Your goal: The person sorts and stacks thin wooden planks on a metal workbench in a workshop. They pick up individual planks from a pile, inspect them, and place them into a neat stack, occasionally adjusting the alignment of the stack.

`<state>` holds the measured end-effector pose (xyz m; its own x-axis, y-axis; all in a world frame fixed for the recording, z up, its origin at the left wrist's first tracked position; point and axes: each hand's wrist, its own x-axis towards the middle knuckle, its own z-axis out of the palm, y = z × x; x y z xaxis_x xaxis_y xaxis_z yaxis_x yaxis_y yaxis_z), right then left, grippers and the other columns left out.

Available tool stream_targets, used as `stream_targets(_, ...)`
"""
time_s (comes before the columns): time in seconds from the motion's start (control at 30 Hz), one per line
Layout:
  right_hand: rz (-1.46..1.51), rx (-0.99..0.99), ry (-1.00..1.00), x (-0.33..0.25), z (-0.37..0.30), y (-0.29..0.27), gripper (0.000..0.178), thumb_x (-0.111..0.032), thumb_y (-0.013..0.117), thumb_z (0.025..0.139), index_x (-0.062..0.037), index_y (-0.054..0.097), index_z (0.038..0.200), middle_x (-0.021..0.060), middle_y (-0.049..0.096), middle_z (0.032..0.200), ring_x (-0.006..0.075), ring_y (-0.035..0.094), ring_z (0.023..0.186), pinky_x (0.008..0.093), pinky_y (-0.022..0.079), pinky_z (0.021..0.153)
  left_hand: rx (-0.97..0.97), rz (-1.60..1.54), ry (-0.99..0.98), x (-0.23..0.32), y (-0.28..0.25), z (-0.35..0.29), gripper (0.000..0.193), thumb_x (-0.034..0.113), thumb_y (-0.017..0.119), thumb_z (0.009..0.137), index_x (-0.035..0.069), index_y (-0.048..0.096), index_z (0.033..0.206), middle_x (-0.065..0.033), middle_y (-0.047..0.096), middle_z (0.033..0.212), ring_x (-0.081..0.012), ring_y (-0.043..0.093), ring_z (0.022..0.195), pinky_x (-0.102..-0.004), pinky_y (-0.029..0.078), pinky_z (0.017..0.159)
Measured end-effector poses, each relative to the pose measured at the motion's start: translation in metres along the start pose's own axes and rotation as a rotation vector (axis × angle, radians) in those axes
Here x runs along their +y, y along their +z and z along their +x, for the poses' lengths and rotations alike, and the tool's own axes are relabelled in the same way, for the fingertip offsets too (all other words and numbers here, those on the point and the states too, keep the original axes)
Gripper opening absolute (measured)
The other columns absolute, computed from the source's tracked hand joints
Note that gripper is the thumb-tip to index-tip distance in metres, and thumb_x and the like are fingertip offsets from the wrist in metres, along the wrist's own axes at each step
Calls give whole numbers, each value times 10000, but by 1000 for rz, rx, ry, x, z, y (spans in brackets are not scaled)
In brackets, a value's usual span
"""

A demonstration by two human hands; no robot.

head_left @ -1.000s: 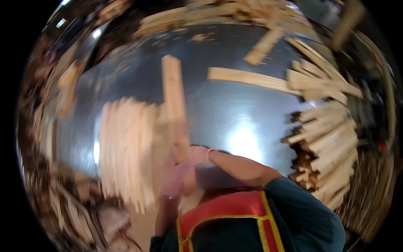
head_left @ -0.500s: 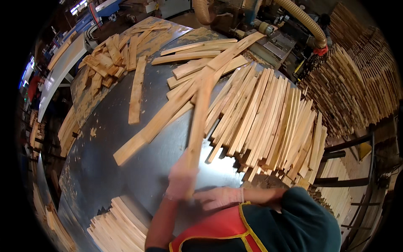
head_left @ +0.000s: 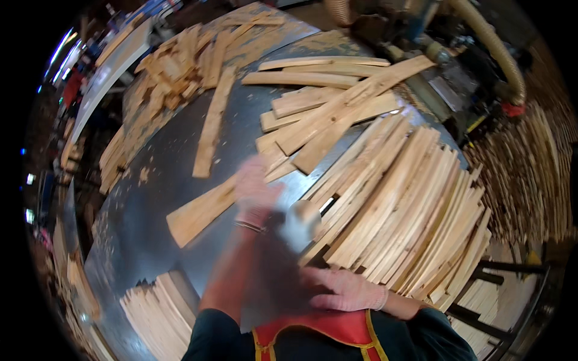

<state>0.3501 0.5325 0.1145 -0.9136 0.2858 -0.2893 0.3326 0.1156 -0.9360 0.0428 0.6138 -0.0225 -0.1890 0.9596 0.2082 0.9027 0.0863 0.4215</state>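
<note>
My left hand (head_left: 256, 189), in a pinkish glove, reaches forward over the metal table (head_left: 162, 156). Motion smears its fingers. Beneath and beside it a wide wooden board (head_left: 198, 213) lies slanting, its near end to the left; whether the hand touches it I cannot tell. Gloved too, my right hand (head_left: 349, 290) is close to my body, at the near ends of a long row of wooden slats (head_left: 397, 204). Its thumb and fingers are apart and nothing shows in them. Beyond my left hand several boards (head_left: 343, 111) overlap in a loose heap.
Short offcuts (head_left: 168, 75) are piled at the far left, near a single board (head_left: 214, 126). A stack of slats (head_left: 159, 313) stands at the near left. Far right are a machine, a ribbed hose (head_left: 500, 48) and a tall stack of wood (head_left: 524, 174).
My left hand has left the board it held upright in front of me and moved forward to the slanting board. My right hand has shifted right, toward the slats. The view has turned slightly.
</note>
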Motion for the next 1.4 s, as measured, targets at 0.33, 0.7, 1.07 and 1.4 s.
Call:
stream_targets(0.33, 29, 29, 13, -21, 25, -7, 727, -325, 751, 1004, -24, 448, 1593, 200, 648, 1425, 308, 635, 1324, 376, 502, 1110, -398, 428, -527, -136, -134, -153, 933, 392, 824, 749, 153, 458, 1573, -142, 612, 1403, -350, 555, 1341, -469, 394, 1158)
stream_targets(0.7, 107, -188, 43, -21, 52, 120, 731, -254, 723, 1035, 1, 372, 1623, 161, 665, 1397, 241, 630, 1299, 347, 476, 1128, -62, -556, -1120, -106, -228, -360, 611, 345, 788, 859, 68, 616, 1377, -146, 725, 1202, -330, 717, 1063, -480, 570, 911)
stream_targets(1.07, 205, -267, 144, -34, 75, 189, 745, -323, 679, 1051, 1, 351, 1636, 219, 594, 1499, 290, 571, 1388, 376, 434, 1180, -164, -1435, -731, -69, -162, -319, 493, 162, 720, 883, -5, 630, 1338, -60, 703, 1141, -169, 686, 989, -330, 582, 854)
stream_targets(1.4, 127, -100, 4, 19, 18, 131, 776, -452, 598, 1062, -58, 300, 1660, 202, 637, 1439, 364, 580, 1359, 403, 457, 1138, -646, -546, -142, 122, -25, -73, 584, 425, 575, 1014, 117, 544, 1509, -225, 625, 1443, -379, 594, 1350, -453, 456, 1150)
